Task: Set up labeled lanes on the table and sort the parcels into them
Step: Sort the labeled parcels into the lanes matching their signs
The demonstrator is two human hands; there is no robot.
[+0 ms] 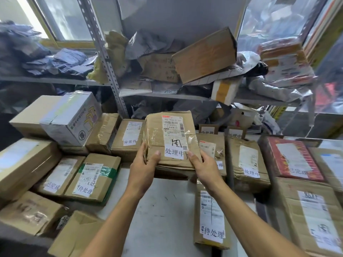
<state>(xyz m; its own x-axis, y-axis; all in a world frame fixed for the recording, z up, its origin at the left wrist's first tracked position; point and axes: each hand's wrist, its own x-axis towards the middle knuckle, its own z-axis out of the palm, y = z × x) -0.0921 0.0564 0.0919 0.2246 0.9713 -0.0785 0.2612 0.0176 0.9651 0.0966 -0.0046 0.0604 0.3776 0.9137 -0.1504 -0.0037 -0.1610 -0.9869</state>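
Cardboard fills most of what we see, and at the middle of it we hold one brown parcel (171, 143) up off the table (163, 206), tilted so its face turns toward us. Our left hand (143, 166) grips its seven o'clock corner, thumb laid on top and fingers curled round the edge; our right hand (203, 166) grips the five o'clock corner the same way. We judge the tilt is for reading: the white slip on it says 处理中, and at one o'clock from the parcel stands a small card (235, 134) with what looks like the same words, beside another card (207, 131) at twelve o'clock reading 待处理, so these likely head the lanes. A box (247, 162) already lying at three o'clock below the matching card carries 处理中 too, which suggests where ours belongs. Boxes marked 已完成 (59, 175) and 待处理 (92, 178) sit at nine o'clock, probably still unsorted. Much escapes us: both cards are cut off along their lower edges by boxes in front, the parcel hides whatever lies behind it, our fingers under its base are out of sight, the red box's (294, 159) slip at three o'clock is blurred, and the shelf (167, 96) clutter at twelve o'clock is too jumbled to name.
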